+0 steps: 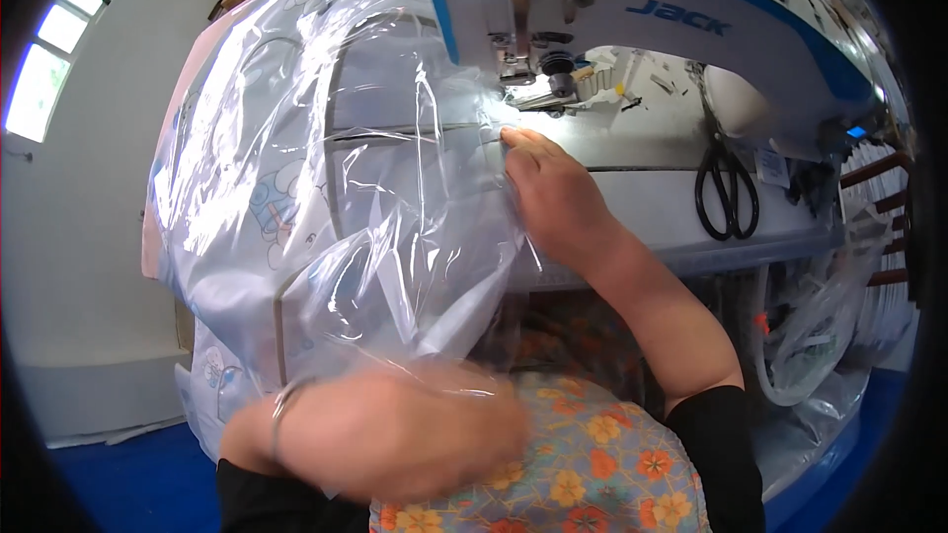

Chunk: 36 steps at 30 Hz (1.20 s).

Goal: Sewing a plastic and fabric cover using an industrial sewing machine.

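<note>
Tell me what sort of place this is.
Probably a sewing workshop: a sewing machine stands at a table, black scissors lie nearby, and the right hand touches shiny clear plastic beside the machine.

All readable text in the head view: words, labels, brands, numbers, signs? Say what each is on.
White-and-blue sewing machine: one short, dark, bold word on its arm, legible; I don't transcribe brand or printed text.
Pale tag right of the scissors: any print too small to read.
Small lit blue panel: too small to read.
Plastic-covered fabric: cartoon prints; no lettering I can make out.
</note>
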Motion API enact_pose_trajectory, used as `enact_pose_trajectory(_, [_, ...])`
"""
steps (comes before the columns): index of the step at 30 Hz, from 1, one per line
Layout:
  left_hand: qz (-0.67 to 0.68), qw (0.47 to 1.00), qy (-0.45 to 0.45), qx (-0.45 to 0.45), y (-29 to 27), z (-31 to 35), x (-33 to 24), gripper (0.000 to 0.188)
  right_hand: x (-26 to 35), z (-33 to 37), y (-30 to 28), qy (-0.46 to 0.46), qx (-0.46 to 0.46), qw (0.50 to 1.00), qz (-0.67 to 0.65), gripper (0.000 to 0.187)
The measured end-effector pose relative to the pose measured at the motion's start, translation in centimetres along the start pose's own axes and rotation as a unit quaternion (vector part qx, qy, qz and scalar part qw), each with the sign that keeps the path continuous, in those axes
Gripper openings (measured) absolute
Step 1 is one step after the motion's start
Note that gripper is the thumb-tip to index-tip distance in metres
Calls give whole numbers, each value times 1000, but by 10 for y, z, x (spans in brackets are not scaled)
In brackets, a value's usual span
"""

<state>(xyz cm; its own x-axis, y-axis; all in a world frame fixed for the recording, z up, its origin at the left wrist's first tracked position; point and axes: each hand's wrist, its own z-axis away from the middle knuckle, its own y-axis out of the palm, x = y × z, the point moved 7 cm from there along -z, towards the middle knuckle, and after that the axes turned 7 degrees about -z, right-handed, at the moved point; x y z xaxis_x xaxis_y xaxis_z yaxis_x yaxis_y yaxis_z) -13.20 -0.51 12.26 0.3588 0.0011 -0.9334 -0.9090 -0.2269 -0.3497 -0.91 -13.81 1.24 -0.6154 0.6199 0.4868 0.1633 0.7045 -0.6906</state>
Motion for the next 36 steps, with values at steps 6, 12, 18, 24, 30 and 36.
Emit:
enact_pose_trajectory(6, [-403, 891, -51, -204, -59, -72, 25, 37, -4, 2, 8, 1, 0, 1000, 26, 25])
enact_pose_trajectory(12, [-453, 813, -138, -339, -105, -58, 151, 29, 1, 6, -4, 22, 28, 999, -28, 36])
enact_pose_trajectory(18, [-465, 807, -87, -355, -107, -49, 154, 30, 38, 44, -16, 22, 21, 999, -30, 34])
enact_pose_trajectory(24, [-443, 824, -102, -338, -109, -54, 151, 30, 28, 33, -13, 30, -19, 999, -15, 23])
enact_pose_trajectory(30, [-462, 815, -65, -343, -105, -53, 150, 30, 25, 38, -16, 14, -58, 996, -63, 19])
enact_pose_trajectory(36, [-355, 846, -123, -379, -114, -49, 154, 21, -21, 13, -27, 132, -50, 974, -175, 25])
